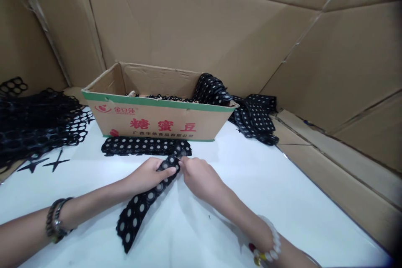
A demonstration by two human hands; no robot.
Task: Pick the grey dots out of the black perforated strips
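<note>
A black strip with rows of pale round dots (pixel 150 196) slants over the white table, its near end hanging toward me. My left hand (pixel 150 174) grips it around the middle, thumb on top and fingers underneath. At the strip's upper right edge, my right hand (pixel 195 172) is closed in a pinch. A thin, pale sliver shows at its fingertips, too small to name. The strip's far end overlaps another dotted black strip (pixel 135 145), which lies flat along the front of the cardboard box (pixel 160 118).
More dotted strips (pixel 257 117) drape over the box's right end onto the table (pixel 266 188). At left lies a heap of black perforated sheet (pixel 37 121), with star-shaped black scraps (pixel 57 161) nearby. Cardboard walls (pixel 201 21) enclose the back and sides.
</note>
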